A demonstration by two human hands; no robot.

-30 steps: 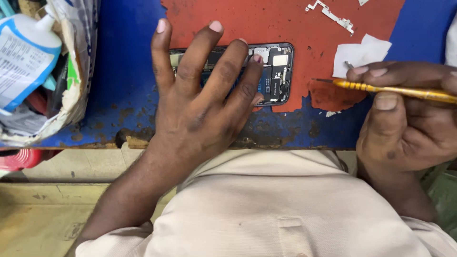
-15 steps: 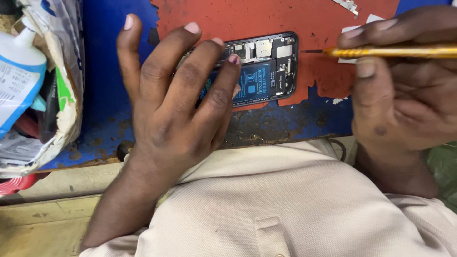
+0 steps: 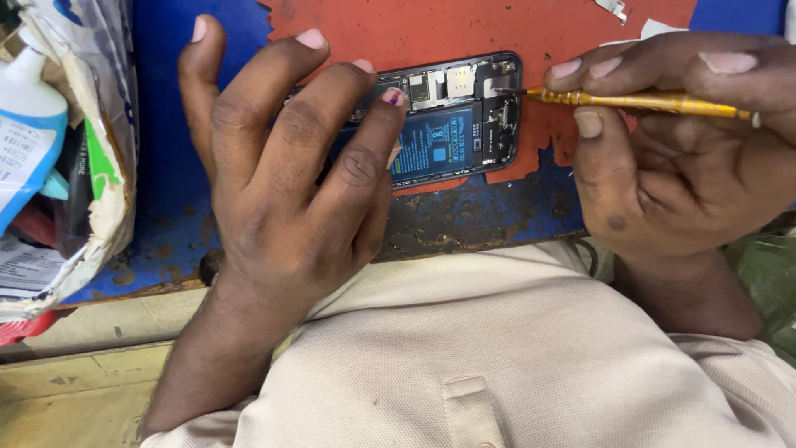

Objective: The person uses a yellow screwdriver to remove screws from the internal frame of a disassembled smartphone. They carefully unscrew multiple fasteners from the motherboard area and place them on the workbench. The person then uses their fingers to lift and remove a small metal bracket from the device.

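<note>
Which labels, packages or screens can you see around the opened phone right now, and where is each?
Battery label: blue rectangle with pale print, inside the opened phone, beside the left hand.
Bottle: far left edge, white with a blue-and-white printed label.
Torn paper packaging: left of the blue mat, white and grey with a green patch.
No lit screen shows.

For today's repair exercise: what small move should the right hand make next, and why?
Probably seat the screwdriver tip squarely and turn. The right hand has its tip at the open phone's top corner, while the left hand presses the phone flat.
</note>
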